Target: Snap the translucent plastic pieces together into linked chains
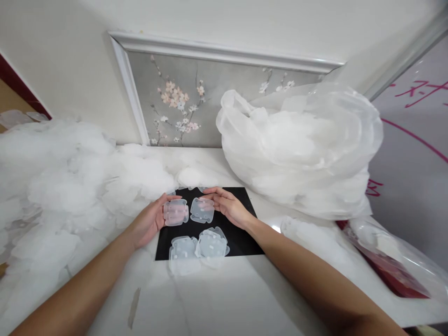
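Note:
My left hand [154, 221] holds a clear, flat plastic piece [176, 212] with notched edges, and its fingers show through from behind. In my right hand [229, 207] is a second clear plastic piece [202, 210], tilted, with fingertips visible behind its upper part. Both are above a black sheet [241, 240] on the white marbled table. Nearer to me, two small groups of similar pieces overlap the sheet's front edge: the left group [183, 254] and the right group [212, 243]. A few more pieces lie at the sheet's far edge, partly hidden by my hands.
A large heap of translucent pieces [70, 172] covers the left side. A bulging clear plastic bag [301, 149] stands at the back right. Further right are loose pieces [311, 238] and a red tray [399, 275] under clear plastic. A framed flower panel [182, 107] backs the table.

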A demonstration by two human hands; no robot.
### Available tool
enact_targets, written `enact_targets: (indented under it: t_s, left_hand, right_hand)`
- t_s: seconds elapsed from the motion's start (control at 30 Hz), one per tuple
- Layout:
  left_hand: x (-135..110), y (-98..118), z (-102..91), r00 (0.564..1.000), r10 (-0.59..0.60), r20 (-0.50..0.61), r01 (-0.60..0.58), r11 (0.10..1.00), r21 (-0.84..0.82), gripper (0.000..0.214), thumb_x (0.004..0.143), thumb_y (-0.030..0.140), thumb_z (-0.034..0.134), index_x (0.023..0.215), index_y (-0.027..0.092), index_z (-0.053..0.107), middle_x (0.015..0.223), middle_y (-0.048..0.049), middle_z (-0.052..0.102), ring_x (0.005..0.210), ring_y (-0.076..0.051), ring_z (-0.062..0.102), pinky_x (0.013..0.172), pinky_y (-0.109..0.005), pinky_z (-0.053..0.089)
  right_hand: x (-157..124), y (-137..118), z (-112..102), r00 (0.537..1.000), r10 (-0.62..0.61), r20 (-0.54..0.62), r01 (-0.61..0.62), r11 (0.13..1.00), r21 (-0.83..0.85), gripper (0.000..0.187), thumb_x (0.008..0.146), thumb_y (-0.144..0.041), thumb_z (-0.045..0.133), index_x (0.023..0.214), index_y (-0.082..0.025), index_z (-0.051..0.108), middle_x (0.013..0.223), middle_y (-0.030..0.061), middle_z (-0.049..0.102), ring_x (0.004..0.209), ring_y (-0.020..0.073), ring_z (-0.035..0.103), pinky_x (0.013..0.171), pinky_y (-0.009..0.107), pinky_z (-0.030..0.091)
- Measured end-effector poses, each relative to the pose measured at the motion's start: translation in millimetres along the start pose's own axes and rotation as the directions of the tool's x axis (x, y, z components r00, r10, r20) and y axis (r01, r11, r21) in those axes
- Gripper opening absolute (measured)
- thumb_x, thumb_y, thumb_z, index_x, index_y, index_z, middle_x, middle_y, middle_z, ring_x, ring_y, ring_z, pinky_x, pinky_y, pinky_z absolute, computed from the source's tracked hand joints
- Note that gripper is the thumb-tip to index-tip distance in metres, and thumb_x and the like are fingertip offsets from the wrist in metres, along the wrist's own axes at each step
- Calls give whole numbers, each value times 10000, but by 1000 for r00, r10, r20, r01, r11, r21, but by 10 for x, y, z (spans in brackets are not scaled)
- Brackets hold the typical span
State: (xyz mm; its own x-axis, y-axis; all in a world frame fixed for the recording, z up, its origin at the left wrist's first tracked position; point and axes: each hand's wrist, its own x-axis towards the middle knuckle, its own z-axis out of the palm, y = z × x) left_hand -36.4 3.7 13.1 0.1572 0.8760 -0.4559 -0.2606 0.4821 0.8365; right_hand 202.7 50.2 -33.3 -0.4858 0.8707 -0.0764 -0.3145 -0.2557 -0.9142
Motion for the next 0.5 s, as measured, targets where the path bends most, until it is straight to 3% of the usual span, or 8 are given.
enact_targets:
  t_s: [0.3, 0.5]
  left_hand:
    - [5, -8, -5, 1000, 0, 8, 0, 1000, 6, 381, 970, 402, 432, 1154, 133, 629, 1032, -151, 745, 991, -260, 700, 876, -393, 553]
    - [-1, -5, 2, 1000, -2, 11, 2, 1000, -6, 379, 971, 400, 433, 1150, 131, 631, 1026, -150, 747, 990, -259, 700, 877, -389, 549]
  right_hand:
    - [-14, -29, 33, 1000, 5, -8, -5, 1000, 0, 305, 689, -119, 571, 958, -215, 679, 1021, 39, 743, 926, 184, 691, 871, 344, 532]
    - [10, 22, -11, 999, -14, 46, 14, 1000, -13, 403, 632, -61, 577, 989, -227, 662, 1078, 33, 729, 955, 193, 689, 904, 383, 533]
